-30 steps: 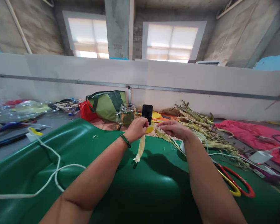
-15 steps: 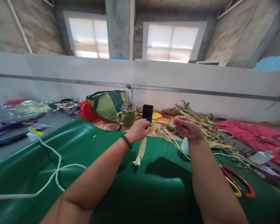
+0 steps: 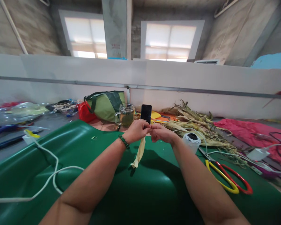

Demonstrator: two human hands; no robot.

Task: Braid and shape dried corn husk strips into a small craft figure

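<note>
My left hand (image 3: 138,129), with a green bead bracelet at the wrist, pinches a pale dry husk strip (image 3: 139,153) that hangs down over the green mat (image 3: 89,153). Touching its fingertips from the right is my right hand (image 3: 161,132), fingers closed; what it holds is too small to make out. A white spool of thread (image 3: 191,142) stands just right of my right forearm, and a thin white thread loops near it. Behind my hands a black phone (image 3: 146,113) stands upright.
Scissors (image 3: 221,175) with red and yellow handles lie right of my right forearm. Dried husks (image 3: 194,122) are heaped at the back right, beside pink cloth (image 3: 243,131). A glass mug (image 3: 126,115) and green bag (image 3: 105,106) stand behind. White cable (image 3: 55,156) crosses the mat's left.
My right hand has moved left and now meets my left hand. The spool and more of the scissors have come into view beside my right forearm.
</note>
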